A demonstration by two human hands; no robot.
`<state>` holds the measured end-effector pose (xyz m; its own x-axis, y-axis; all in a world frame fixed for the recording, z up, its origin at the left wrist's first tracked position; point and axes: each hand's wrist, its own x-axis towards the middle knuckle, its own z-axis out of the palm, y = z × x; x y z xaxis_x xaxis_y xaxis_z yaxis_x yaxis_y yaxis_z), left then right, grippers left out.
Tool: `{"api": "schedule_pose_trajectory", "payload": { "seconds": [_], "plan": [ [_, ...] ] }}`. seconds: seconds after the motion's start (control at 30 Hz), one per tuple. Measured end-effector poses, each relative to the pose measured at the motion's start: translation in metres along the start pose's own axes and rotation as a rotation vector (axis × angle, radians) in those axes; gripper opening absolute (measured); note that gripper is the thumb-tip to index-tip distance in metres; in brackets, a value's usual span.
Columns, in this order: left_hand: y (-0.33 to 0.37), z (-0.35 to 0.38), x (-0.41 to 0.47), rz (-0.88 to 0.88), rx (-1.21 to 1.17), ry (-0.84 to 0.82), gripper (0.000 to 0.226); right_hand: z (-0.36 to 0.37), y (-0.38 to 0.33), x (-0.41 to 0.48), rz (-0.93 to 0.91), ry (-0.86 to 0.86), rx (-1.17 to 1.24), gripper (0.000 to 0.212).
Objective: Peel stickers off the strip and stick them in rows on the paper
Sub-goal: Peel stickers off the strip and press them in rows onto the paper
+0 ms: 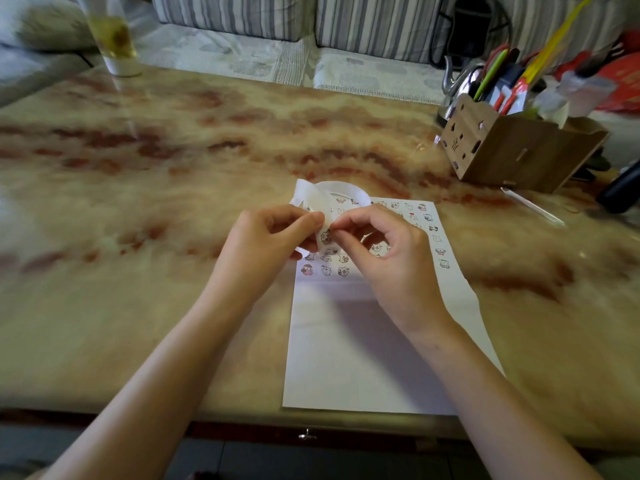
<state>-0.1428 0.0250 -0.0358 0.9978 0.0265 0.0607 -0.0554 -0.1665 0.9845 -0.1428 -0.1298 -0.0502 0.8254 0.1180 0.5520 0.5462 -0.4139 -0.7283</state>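
1. Left hand (270,237): above the paper's far left part, fingers curled, grip pinched on the strip, thumb tip pressed to its face.
2. Right hand (384,247): just right of the left hand, fingertips touching it at the strip; thumb and forefinger nipped together at the strip's edge, on the strip or on a sticker there, which of the two cannot be told.
3. Strip (329,216): white backing, held between both grips; its free length loops up and away beyond the hands. Small printed figures show on the part below the fingertips.
4. Paper (363,348): white sheet flat on the tabletop, under both hands and reaching toward the person; near half bare.
5. Stickers (325,270): small cartoon figures in rows on the paper's far half, partly hidden by the hands.
6. Tabletop (173,202): marbled beige and red.
7. Box (512,147): brown, far right of the right grip, filled with pens.
8. Glass (114,39): far left beyond the left grip, yellowish liquid inside.
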Motion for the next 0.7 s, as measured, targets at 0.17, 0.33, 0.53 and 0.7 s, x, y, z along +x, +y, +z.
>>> {"api": "schedule_pose_trajectory", "payload": {
  "seconds": [0.17, 0.33, 0.53, 0.7],
  "plan": [
    [0.0, 0.0004, -0.0009, -0.002, 0.003, 0.01, 0.018, 0.0016, 0.0011, 0.0001, 0.0, 0.007, -0.029, 0.004],
    [-0.0003, 0.0023, -0.0019, 0.006, 0.017, 0.039, 0.018, 0.0023, 0.0016, -0.0008, -0.003, 0.016, -0.06, 0.005],
    [-0.0006, 0.0033, -0.0023, 0.004, 0.009, 0.068, 0.018, 0.0039, 0.0006, -0.0023, -0.026, 0.026, -0.095, 0.003],
    [-0.0016, 0.003, -0.0017, 0.018, 0.053, 0.083, 0.019, 0.0048, 0.0007, -0.0023, 0.019, 0.001, -0.1, 0.002]
  ]
}}
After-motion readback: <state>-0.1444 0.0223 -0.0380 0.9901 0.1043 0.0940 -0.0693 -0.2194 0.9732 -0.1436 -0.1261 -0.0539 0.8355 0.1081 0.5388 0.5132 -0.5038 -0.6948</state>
